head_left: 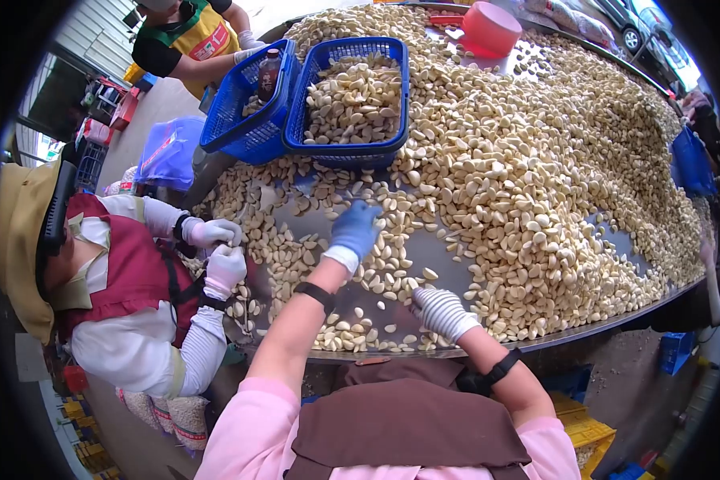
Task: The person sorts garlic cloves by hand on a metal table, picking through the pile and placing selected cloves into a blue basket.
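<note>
Pale, flat, bean-like pieces (520,184) lie heaped over a metal table (344,301). My left hand (355,229), in a blue glove with a white cuff, rests among loose pieces below the blue baskets; its fingers point away from me and seem spread. My right hand (444,313), in a striped white glove, is low over the metal near the front edge, beside the big heap. Its fingertips are bent down and whatever they may hold is too small to make out.
A blue basket (346,150) holds more pieces; another blue basket (244,132) beside it holds a bottle (269,74). A red scoop (490,30) sits at the back. Co-workers stand at left (136,264) and back left (192,48). Yellow crates (588,432) are at lower right.
</note>
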`<state>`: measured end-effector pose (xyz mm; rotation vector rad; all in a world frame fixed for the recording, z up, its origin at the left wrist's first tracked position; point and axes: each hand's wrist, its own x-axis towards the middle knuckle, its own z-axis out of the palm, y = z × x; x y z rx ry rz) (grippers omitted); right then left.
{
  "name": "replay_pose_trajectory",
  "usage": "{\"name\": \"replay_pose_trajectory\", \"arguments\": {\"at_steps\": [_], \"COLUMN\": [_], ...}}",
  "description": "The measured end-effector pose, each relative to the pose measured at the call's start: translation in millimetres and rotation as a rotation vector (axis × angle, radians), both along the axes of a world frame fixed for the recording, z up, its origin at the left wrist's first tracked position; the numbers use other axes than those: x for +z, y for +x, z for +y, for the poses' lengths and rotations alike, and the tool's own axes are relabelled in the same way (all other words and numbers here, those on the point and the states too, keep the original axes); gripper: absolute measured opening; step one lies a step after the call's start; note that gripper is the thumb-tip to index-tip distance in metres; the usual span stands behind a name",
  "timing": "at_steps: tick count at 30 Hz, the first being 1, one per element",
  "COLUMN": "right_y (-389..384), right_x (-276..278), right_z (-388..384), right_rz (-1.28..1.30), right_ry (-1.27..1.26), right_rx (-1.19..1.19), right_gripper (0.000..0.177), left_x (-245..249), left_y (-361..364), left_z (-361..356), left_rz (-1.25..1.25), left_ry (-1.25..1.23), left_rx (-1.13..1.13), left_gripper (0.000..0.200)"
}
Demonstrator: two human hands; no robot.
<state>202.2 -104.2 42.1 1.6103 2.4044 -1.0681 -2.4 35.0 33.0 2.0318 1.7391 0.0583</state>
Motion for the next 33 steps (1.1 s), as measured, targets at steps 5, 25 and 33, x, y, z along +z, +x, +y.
{"name": "replay_pose_trajectory", "arguments": {"at_steps": [5,25,33], "right_y": [72.8,72.1,140.3], "right_x": [-44.8,72.0,46.4], "right_z": [15.3,-33.7,-48.9], "right_rz": [0.262,1.049,-0.345], "right_ry": [0.410,-0.492,0.019], "right_rx": [-0.649,-1.111,-0.457], "right_gripper": [0.013,0.019,0.055], "left_x": [-20.5,52.9,2.6], "left_y": [-24.7,85.8,58.2], "left_z": [-34.0,-120.1,-1.1], "left_rz": [-0.112,-0.360,0.046], "left_ry": [-0.251,-0.055,0.100], "left_rx": [0.173,-0.527,-0.086], "left_gripper": [0.028,0.032,0.037]}}
